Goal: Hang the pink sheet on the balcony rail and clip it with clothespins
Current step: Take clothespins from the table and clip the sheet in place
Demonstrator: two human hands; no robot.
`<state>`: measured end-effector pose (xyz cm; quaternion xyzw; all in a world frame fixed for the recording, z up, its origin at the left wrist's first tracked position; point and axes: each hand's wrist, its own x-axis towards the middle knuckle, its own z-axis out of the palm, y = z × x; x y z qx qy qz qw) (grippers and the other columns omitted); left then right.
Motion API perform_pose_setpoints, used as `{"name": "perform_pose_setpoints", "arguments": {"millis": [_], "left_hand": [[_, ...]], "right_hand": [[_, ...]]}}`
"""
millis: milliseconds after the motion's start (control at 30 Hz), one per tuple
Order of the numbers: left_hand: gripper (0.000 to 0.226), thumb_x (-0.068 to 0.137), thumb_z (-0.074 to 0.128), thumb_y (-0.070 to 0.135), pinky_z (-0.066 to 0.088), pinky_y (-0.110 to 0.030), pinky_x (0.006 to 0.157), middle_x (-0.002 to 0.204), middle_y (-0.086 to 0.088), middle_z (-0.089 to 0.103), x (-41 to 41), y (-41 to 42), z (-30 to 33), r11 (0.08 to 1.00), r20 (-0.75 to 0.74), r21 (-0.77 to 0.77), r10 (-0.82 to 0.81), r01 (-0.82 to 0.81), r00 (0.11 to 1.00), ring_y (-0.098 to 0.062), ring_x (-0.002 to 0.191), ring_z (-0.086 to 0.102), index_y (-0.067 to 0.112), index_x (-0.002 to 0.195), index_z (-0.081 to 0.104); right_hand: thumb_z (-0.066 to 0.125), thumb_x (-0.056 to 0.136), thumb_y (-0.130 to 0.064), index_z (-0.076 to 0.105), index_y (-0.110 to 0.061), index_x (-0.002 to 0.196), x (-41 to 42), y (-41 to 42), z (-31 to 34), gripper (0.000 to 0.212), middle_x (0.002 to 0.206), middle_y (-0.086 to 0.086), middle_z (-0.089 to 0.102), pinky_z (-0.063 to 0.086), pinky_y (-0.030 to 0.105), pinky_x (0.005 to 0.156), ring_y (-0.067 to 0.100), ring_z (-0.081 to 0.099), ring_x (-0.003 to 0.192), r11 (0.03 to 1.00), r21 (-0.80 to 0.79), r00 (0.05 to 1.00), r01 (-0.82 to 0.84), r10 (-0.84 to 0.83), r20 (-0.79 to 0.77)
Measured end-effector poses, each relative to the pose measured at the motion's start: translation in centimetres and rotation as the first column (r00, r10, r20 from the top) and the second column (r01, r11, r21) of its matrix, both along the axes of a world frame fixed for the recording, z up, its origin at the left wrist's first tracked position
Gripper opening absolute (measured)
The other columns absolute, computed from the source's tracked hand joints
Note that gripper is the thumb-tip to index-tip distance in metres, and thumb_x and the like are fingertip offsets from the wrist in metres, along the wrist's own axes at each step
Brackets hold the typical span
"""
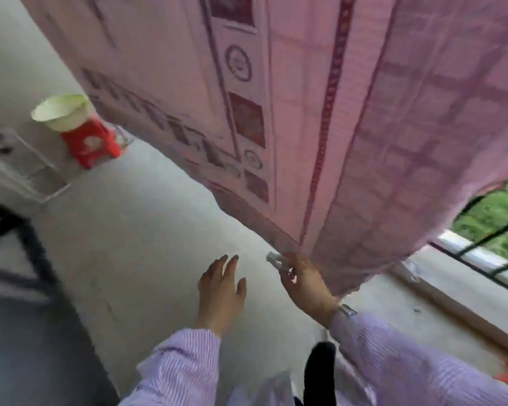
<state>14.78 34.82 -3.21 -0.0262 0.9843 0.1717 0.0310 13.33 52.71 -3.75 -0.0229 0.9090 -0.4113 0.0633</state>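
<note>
Left hand [221, 291], below the sheet [305, 118], hangs with fingers spread, holding nothing. Right hand [304, 284], at the sheet's lowest corner, pinches a pale clothespin [276, 260]; whether it also holds the hem cannot be told. The sheet drapes from above, filling the upper view, soft and light, likely prone to sliding or lifting in wind; it is best gripped at the hem or corner. Left of the sheet stand a red stool [90, 145] and bowl [62, 111]; right of it, the railing [481, 230].
</note>
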Motion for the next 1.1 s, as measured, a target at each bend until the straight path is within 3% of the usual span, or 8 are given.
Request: {"name": "perform_pose_setpoints", "arguments": {"millis": [167, 367, 467, 567, 633, 800, 933, 1100], "left_hand": [[0.050, 0.089, 0.047, 0.029, 0.025, -0.040, 0.109, 0.144, -0.007, 0.036, -3.3, -11.6, 0.7, 0.949, -0.044, 0.089, 0.307, -0.303, 0.951, -0.024, 0.133, 0.030, 0.020, 0.136, 0.034], [0.052, 0.089, 0.048, 0.028, 0.024, -0.040, 0.108, 0.144, -0.008, 0.035, -11.2, -25.1, 0.3, 0.878, -0.056, 0.158, 0.465, -0.452, 0.884, -0.027, 0.132, 0.030, 0.018, 0.137, 0.032], [0.052, 0.088, 0.049, 0.026, 0.028, -0.042, 0.107, 0.143, -0.010, 0.036, -19.2, -33.5, 2.1, 0.865, -0.112, 0.137, 0.497, -0.482, 0.860, -0.030, 0.129, 0.033, 0.017, 0.136, 0.033], [0.051, 0.088, 0.049, 0.023, 0.028, -0.042, 0.106, 0.141, -0.012, 0.037, -27.3, -41.7, 5.9, 0.861, -0.184, 0.117, 0.509, -0.495, 0.841, -0.031, 0.127, 0.033, 0.014, 0.136, 0.034], [0.051, 0.088, 0.049, 0.022, 0.026, -0.041, 0.106, 0.141, -0.012, 0.037, -31.6, -46.3, 8.3, 0.862, -0.219, 0.110, 0.507, -0.495, 0.834, -0.031, 0.128, 0.032, 0.012, 0.136, 0.034], [0.048, 0.088, 0.050, 0.023, 0.027, -0.040, 0.105, 0.142, -0.009, 0.037, -38.3, -56.7, 11.6, 0.850, -0.306, 0.131, 0.525, -0.511, 0.794, -0.027, 0.130, 0.033, 0.014, 0.134, 0.038], [0.049, 0.090, 0.047, 0.026, 0.023, -0.041, 0.111, 0.146, -0.009, 0.031, -43.9, -67.0, 11.2, 0.834, -0.281, 0.144, 0.550, -0.532, 0.786, -0.025, 0.134, 0.025, 0.015, 0.136, 0.034], [0.049, 0.090, 0.047, 0.026, 0.021, -0.040, 0.113, 0.148, -0.006, 0.029, -52.8, -80.2, 11.0, 0.855, -0.275, 0.136, 0.517, -0.500, 0.810, -0.022, 0.136, 0.022, 0.017, 0.137, 0.033]], "right_hand": [[0.054, 0.085, -0.015, 0.056, -0.006, 0.100, -7.3, -12.1, 2.5, 0.017, 0.090, -0.002, 0.058, 0.028, 0.011, 0.066, 0.010, 0.049, 0.071, 0.981, 0.014, 0.974, -0.196, 0.196, -0.112], [0.047, 0.082, -0.043, 0.040, -0.039, 0.072, -19.5, -26.0, 1.7, 0.012, 0.059, -0.018, 0.032, 0.028, 0.015, 0.055, -0.003, 0.038, 0.052, 0.920, 0.021, 0.909, -0.391, 0.390, -0.144], [0.055, 0.087, -0.030, 0.042, -0.033, 0.078, -28.4, -34.4, 2.8, 0.016, 0.061, -0.018, 0.033, 0.027, 0.014, 0.054, -0.002, 0.038, 0.052, 0.901, -0.020, 0.889, -0.433, 0.423, -0.176], [0.057, 0.087, -0.025, 0.050, -0.016, 0.095, -37.0, -42.9, 5.2, 0.013, 0.085, -0.012, 0.060, 0.040, 0.020, 0.066, 0.002, 0.055, 0.073, 0.892, -0.100, 0.887, -0.440, 0.414, -0.206], [0.059, 0.086, -0.032, 0.052, -0.014, 0.105, -41.7, -48.2, 6.6, 0.027, 0.101, 0.000, 0.066, 0.047, 0.025, 0.075, 0.012, 0.061, 0.086, 0.887, -0.155, 0.892, -0.436, 0.404, -0.202], [0.051, 0.075, -0.067, 0.052, -0.029, 0.094, -49.8, -60.2, 10.3, 0.043, 0.096, -0.007, 0.067, 0.052, 0.035, 0.073, 0.010, 0.063, 0.083, 0.841, -0.145, 0.840, -0.521, 0.477, -0.258], [0.058, 0.081, -0.043, 0.053, -0.024, 0.093, -55.6, -69.8, 12.2, 0.023, 0.084, -0.005, 0.060, 0.045, 0.028, 0.064, 0.014, 0.055, 0.070, 0.816, -0.135, 0.802, -0.562, 0.499, -0.328], [0.059, 0.084, -0.024, 0.046, -0.027, 0.086, -64.5, -82.2, 12.7, 0.014, 0.079, -0.026, 0.054, 0.038, 0.004, 0.059, -0.010, 0.055, 0.069, 0.829, -0.202, 0.838, -0.522, 0.454, -0.302]]}}
